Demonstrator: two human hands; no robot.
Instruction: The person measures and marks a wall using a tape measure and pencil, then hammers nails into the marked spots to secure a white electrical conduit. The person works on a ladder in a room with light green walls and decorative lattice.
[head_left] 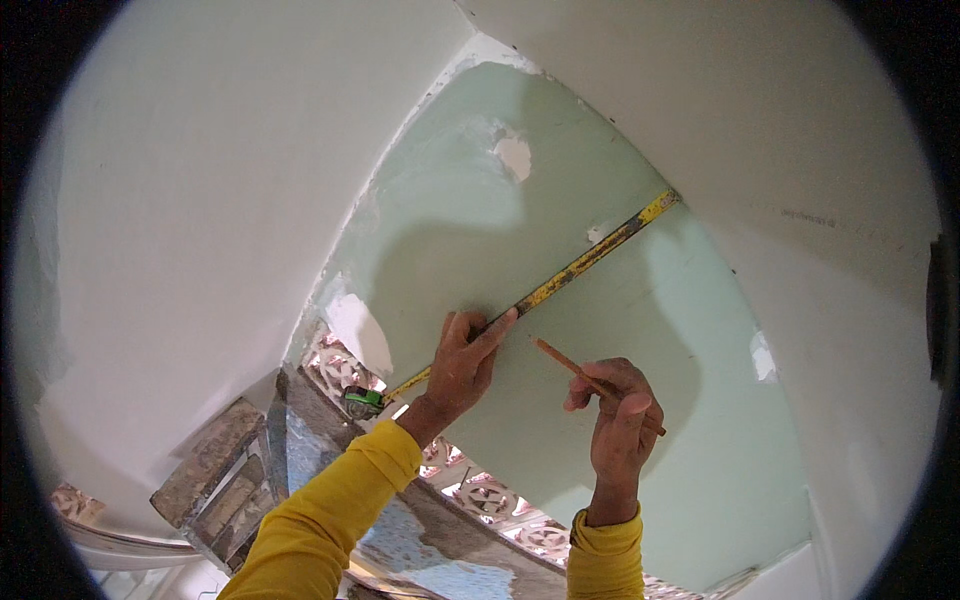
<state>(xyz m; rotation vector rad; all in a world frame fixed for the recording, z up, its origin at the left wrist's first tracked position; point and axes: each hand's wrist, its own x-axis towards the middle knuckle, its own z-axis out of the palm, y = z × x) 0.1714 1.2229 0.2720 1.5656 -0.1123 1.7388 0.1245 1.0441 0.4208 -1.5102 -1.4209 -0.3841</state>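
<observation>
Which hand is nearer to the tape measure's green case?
Left. The left hand is on the tape, up and right of the green case; the right hand, holding a pencil, is farther off to the right.

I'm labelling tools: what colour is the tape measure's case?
The tape case is green and black; head view.

A person in yellow sleeves holds a worn yellow tape blade across a pale green panel, the fingers of the left hand closed about it. The blade slants from a green-and-black case at lower left to the panel's right-hand edge. The right hand grips a brown pencil, its tip near the blade. Patterned openwork blocks line the panel's lower side.
</observation>
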